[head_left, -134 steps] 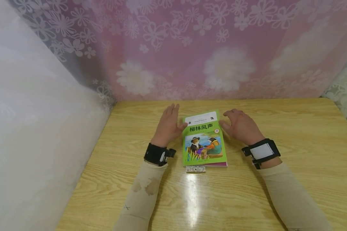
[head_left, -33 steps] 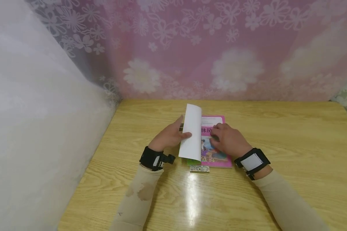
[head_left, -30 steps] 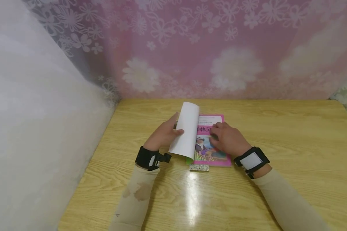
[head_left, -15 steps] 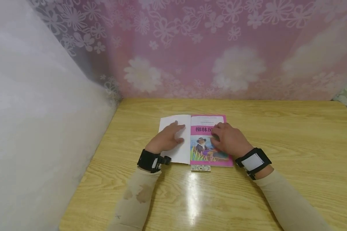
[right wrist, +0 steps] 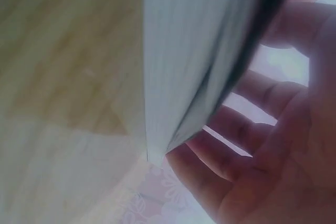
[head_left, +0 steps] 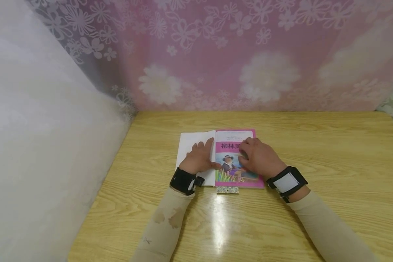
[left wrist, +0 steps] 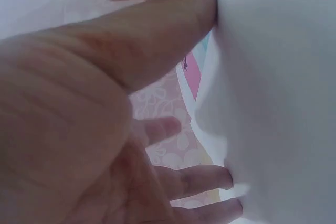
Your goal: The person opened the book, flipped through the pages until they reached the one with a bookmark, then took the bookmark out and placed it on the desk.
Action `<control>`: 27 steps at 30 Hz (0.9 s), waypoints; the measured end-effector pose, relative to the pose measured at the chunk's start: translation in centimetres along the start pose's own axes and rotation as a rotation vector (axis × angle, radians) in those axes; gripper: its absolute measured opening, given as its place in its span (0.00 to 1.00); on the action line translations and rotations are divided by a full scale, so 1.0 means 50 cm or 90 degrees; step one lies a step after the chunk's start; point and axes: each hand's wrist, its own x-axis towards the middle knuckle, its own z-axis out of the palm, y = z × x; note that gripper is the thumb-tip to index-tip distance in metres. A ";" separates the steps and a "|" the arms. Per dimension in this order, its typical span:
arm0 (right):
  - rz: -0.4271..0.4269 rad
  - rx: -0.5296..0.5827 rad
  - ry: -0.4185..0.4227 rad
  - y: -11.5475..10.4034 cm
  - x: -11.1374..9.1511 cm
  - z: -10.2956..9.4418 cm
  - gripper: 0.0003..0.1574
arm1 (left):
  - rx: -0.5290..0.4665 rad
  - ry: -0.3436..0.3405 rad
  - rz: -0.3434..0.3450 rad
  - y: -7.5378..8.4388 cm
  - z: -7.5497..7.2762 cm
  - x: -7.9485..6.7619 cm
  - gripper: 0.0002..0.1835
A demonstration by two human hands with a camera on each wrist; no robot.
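Atop the picture book, left grip splayed, right grip loosely bent

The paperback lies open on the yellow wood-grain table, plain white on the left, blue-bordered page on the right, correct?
Not quite: in the head view, the illustrated right-hand page has a bright pink border, not blue. The rest stands.
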 end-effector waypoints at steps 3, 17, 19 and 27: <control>0.050 0.030 -0.030 0.000 -0.001 -0.004 0.36 | 0.011 -0.012 0.001 -0.001 0.000 -0.002 0.52; 0.150 0.037 -0.086 0.009 -0.002 -0.006 0.61 | -0.017 -0.022 0.042 -0.017 -0.017 -0.008 0.42; 0.148 0.038 -0.085 0.010 -0.002 -0.007 0.62 | -0.012 -0.021 0.043 -0.017 -0.016 -0.007 0.41; 0.132 0.090 -0.083 0.000 0.005 -0.022 0.61 | -0.004 -0.022 0.039 -0.016 -0.019 0.001 0.42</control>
